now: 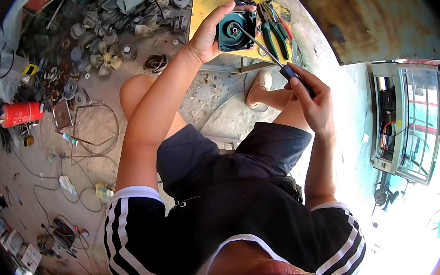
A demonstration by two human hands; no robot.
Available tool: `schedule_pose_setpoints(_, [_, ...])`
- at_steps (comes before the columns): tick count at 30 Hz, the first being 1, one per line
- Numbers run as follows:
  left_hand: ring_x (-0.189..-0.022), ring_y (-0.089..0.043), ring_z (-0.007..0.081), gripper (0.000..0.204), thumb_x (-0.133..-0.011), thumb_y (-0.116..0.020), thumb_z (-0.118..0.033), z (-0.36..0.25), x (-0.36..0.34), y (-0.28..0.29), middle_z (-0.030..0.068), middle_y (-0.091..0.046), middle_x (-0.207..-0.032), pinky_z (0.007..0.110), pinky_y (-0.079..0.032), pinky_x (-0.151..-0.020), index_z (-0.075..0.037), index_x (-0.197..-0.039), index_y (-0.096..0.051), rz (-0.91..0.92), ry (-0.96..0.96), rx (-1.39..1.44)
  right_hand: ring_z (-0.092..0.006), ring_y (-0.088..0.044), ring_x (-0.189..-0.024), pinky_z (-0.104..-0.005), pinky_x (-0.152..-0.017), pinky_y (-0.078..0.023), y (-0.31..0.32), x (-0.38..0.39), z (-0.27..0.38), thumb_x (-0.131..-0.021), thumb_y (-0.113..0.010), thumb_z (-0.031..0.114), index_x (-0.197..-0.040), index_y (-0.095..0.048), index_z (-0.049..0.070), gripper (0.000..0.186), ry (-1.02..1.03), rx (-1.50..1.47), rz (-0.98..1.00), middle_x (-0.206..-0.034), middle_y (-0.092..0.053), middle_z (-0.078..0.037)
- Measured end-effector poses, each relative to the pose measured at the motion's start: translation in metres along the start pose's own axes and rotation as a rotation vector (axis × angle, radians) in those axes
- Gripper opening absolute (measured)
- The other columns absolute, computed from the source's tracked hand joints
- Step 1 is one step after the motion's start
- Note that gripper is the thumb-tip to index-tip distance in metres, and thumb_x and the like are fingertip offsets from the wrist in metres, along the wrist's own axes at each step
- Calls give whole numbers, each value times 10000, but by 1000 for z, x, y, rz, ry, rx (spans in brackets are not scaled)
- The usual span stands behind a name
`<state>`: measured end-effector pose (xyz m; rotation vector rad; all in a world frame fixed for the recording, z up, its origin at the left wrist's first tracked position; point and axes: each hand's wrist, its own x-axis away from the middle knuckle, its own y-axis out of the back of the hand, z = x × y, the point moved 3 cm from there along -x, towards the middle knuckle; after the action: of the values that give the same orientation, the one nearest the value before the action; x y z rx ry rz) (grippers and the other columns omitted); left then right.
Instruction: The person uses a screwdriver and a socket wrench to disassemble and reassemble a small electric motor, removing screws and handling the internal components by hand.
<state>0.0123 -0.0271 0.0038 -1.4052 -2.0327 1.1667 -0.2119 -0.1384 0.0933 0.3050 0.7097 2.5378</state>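
Note:
My left hand (pixel 208 36) grips the left side of a dark green, squarish motor housing (pixel 227 43), tilted so that its hollow inside faces me. A round metal part (pixel 234 30) sits in the middle of the housing. In my right hand (pixel 310 95) is a screwdriver (pixel 289 71) with a black handle and a long metal shaft. The shaft points up and left, and its tip lies at or close to the round part; whether it touches cannot be seen. Just right of the housing, green-handled pliers (pixel 277 35) lie on a yellow table (pixel 203 18).
Heaps of motor parts (pixel 96 24) cover the floor at the far left, with a white fan (pixel 105 58) among them. A red cylinder (pixel 21 114) and loose cables (pixel 59 176) lie at left. A glass-fronted cabinet (pixel 407 120) stands at right, below a brown panel (pixel 355 23).

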Motion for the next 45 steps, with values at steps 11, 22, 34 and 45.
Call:
schedule_pose_setpoints(11, [-1002,-632,122,443,-997,-527,-412,0,4,4,54,-657,-1069,265,-504,-898,-91,-1301,-572,-7,-243,-415,-36,-576,-665,-208,-627,-480,-4,2,11,-962,-643,224,-1231,-682,69,313,-39,19,-17,-810,-691,-7])
schedule_pose_setpoints(22, [-1006,-610,134,507,-1013,-475,-484,12,-5,5,42,-637,-1108,272,-472,-902,-63,-1281,-565,-94,-578,-688,-149,-662,-773,-288,-724,-511,-7,5,20,-951,-637,232,-1200,-674,25,326,63,216,-54,-866,-714,-106])
schedule_pose_setpoints(34, [-988,-670,293,659,-993,-355,-614,16,-16,16,163,-644,-1113,463,-587,-836,-45,-1287,-514,-226,-385,-148,-227,-643,-739,-330,-685,-511,-45,9,16,-896,-653,156,-1300,-621,95,409,195,293,-135,-901,-609,-122])
schedule_pose_setpoints(45, [-1039,-642,321,703,-962,-351,-653,0,-10,9,180,-623,-1165,554,-530,-913,-58,-1299,-514,-94,-314,-31,-150,-532,-846,-263,-777,-432,-25,11,20,-885,-647,63,-1335,-612,104,454,243,301,-78,-921,-554,-63])
